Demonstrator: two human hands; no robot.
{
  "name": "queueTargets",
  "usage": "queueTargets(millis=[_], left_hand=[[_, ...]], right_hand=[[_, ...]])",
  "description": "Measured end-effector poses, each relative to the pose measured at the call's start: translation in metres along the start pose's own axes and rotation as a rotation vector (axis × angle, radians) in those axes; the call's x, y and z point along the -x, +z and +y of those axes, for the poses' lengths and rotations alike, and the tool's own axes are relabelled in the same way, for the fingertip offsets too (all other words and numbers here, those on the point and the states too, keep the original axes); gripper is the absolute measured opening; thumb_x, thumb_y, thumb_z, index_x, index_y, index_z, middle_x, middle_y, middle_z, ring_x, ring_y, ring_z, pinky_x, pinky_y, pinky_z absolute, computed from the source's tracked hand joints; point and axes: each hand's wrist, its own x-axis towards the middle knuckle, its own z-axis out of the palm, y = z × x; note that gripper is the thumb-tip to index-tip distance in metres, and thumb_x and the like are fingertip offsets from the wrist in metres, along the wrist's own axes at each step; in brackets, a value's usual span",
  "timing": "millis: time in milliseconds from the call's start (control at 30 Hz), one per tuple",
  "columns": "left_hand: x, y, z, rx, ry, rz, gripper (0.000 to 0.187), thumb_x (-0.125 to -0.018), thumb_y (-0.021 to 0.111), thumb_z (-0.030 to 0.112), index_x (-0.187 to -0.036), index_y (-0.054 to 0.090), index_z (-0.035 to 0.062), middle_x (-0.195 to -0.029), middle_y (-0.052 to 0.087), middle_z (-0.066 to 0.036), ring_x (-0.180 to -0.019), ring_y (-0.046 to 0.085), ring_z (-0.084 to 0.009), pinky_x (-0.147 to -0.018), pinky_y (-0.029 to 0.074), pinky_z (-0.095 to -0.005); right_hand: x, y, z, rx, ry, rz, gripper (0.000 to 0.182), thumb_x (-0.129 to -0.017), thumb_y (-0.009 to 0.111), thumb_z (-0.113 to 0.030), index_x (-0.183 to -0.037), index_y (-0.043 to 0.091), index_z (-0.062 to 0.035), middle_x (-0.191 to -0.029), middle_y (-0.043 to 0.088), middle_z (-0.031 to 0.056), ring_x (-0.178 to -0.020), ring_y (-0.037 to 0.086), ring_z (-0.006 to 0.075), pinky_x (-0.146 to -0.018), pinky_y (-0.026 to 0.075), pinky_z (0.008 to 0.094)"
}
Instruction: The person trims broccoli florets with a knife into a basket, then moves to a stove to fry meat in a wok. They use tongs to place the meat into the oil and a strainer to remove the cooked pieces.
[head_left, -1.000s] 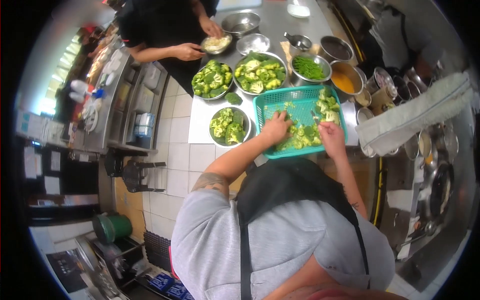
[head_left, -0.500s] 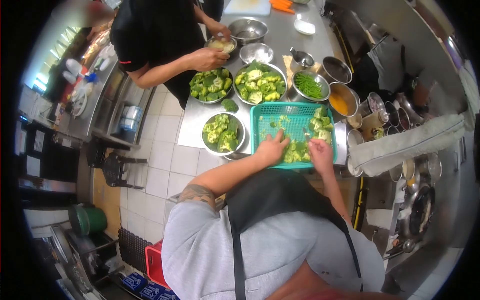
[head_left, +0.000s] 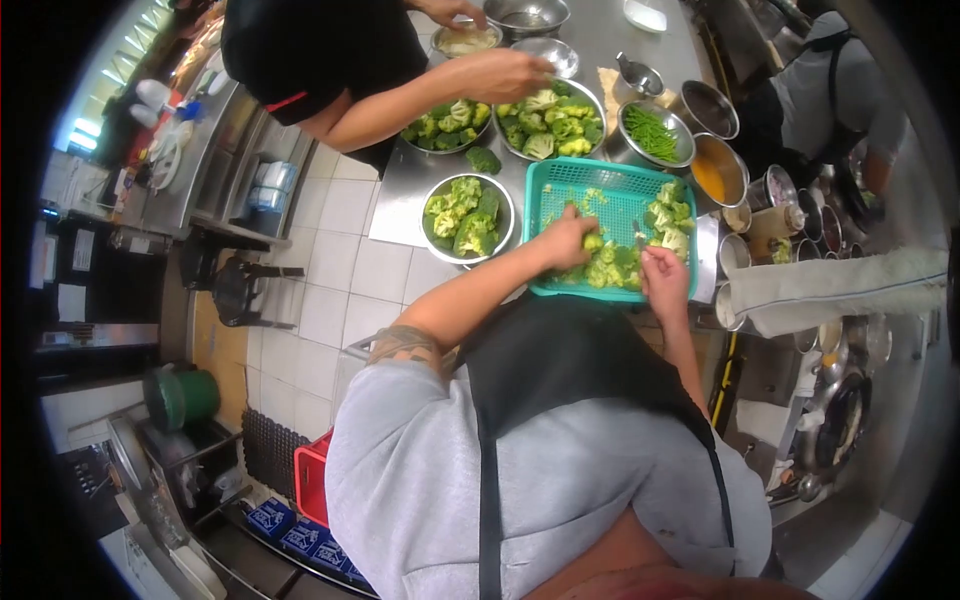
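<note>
A green plastic basket (head_left: 535, 215) holds cut broccoli (head_left: 612, 268) along its near side and in its right corner. My left hand (head_left: 568, 242) reaches into the left part of the basket, its fingers curled round a broccoli floret (head_left: 592, 243). At the basket's near right side, my right hand (head_left: 664, 274) is closed on a small knife (head_left: 638, 230), whose thin blade points away from me. Small broccoli crumbs lie on the basket floor. A steel bowl of broccoli (head_left: 428, 232) stands just left of the basket.
Two more broccoli bowls (head_left: 600, 140) stand beyond the basket, with a loose floret (head_left: 483, 160) nearby. A co-worker's arm (head_left: 440, 92) stretches over them. To the right are a bowl of green beans (head_left: 650, 133), an orange-filled pot (head_left: 715, 170) and a draped towel (head_left: 840, 285).
My view has shifted, so the table appears farther right and higher. My left fingers have curled in. The co-worker's hand has moved from the small bowl to above the broccoli bowls.
</note>
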Motion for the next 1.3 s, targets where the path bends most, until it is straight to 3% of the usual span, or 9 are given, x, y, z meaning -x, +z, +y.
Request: queueTargets(millis=[200,367,467,600,933,1133,1200,1267,1300], left_hand=[[0.051,-0.089,0.034,0.074,0.004,0.437,0.046,-0.077,0.075,0.016,-0.12,0.062,0.0081,-0.126,0.051,-0.023,-0.114,0.057,-0.0406,-0.095,0.051,-0.0439],[0.096,-0.131,-0.012,-0.181,-0.173,0.863,0.044,-0.077,0.071,0.016,-0.121,0.064,0.011,-0.127,0.052,-0.023,-0.113,0.056,-0.0425,-0.094,0.049,-0.0487],[0.088,-0.092,-0.053,-0.452,-0.348,0.838,0.046,-0.078,0.069,0.024,-0.123,0.066,0.0158,-0.128,0.054,-0.019,-0.116,0.053,-0.04,-0.093,0.047,-0.0507],[0.073,-0.078,-0.059,-0.598,-0.284,0.896,0.048,-0.078,0.066,0.031,-0.125,0.066,0.0196,-0.128,0.058,-0.015,-0.115,0.052,-0.0382,-0.097,0.039,-0.0529],[0.024,-0.119,-0.069,-0.611,-0.392,0.675,0.06,-0.079,0.067,0.047,-0.134,0.06,0.023,-0.14,0.051,-0.016,-0.127,0.047,-0.0384,-0.102,0.034,-0.0614],[0.023,-0.134,-0.053,-0.645,-0.415,0.616,0.062,-0.085,0.064,0.055,-0.138,0.059,0.0232,-0.141,0.052,-0.017,-0.135,0.044,-0.0394,-0.104,0.032,-0.0643],[0.026,-0.138,-0.05,-0.661,-0.214,0.655,0.059,-0.085,0.066,0.049,-0.135,0.061,0.0178,-0.131,0.059,-0.02,-0.127,0.051,-0.0386,-0.104,0.038,-0.0574],[0.022,-0.127,-0.038,-0.651,0.128,0.751,0.047,-0.084,0.07,0.033,-0.119,0.065,0.0025,-0.12,0.064,-0.021,-0.111,0.06,-0.0419,-0.093,0.047,-0.052],[0.014,-0.114,-0.024,-0.42,0.145,0.571,0.041,-0.084,0.069,0.028,-0.115,0.065,0.0013,-0.119,0.063,-0.023,-0.11,0.059,-0.0426,-0.092,0.047,-0.0509]], right_hand=[[0.004,0.0,-0.004,-0.009,0.04,0.024,0.019,-0.098,0.065,-0.015,-0.111,0.063,-0.0013,-0.075,0.06,-0.0002,-0.057,0.049,0.0047,-0.048,0.036,0.021],[0.002,0.0,0.005,-0.012,0.012,0.003,0.019,-0.097,0.065,-0.014,-0.111,0.063,-0.0004,-0.075,0.06,-0.0005,-0.058,0.049,0.004,-0.048,0.036,0.0206],[-0.002,0.008,0.004,-0.029,0.01,-0.014,0.02,-0.097,0.065,-0.014,-0.11,0.063,0.0005,-0.075,0.06,-0.0005,-0.058,0.049,0.0036,-0.048,0.036,0.0205],[-0.006,0.013,0.0,-0.005,-0.007,-0.06,0.022,-0.096,0.066,-0.016,-0.11,0.064,0.0011,-0.075,0.061,0.0,-0.058,0.049,0.0039,-0.048,0.037,0.0209],[-0.008,-0.01,0.017,0.183,-0.078,0.004,0.025,-0.094,0.069,-0.02,-0.109,0.066,-0.0004,-0.081,0.068,0.0054,-0.062,0.06,0.0106,-0.054,0.048,0.0263],[0.016,-0.022,-0.005,0.266,0.095,0.025,0.027,-0.093,0.069,-0.024,-0.102,0.067,0.0008,-0.083,0.07,0.0086,-0.062,0.064,0.014,-0.054,0.051,0.0294],[0.022,-0.023,0.0,0.183,0.074,0.057,0.024,-0.092,0.069,-0.024,-0.098,0.067,-0.0007,-0.079,0.068,0.0082,-0.058,0.063,0.0144,-0.053,0.051,0.0301],[0.026,-0.03,-0.004,0.162,0.054,0.077,0.026,-0.094,0.067,-0.027,-0.098,0.064,-0.0011,-0.081,0.066,0.0063,-0.054,0.061,0.0122,-0.048,0.051,0.0278],[0.031,-0.032,-0.004,0.115,0.017,0.083,0.026,-0.095,0.066,-0.027,-0.098,0.063,-0.0015,-0.078,0.066,0.0063,-0.051,0.061,0.013,-0.047,0.05,0.0286]])
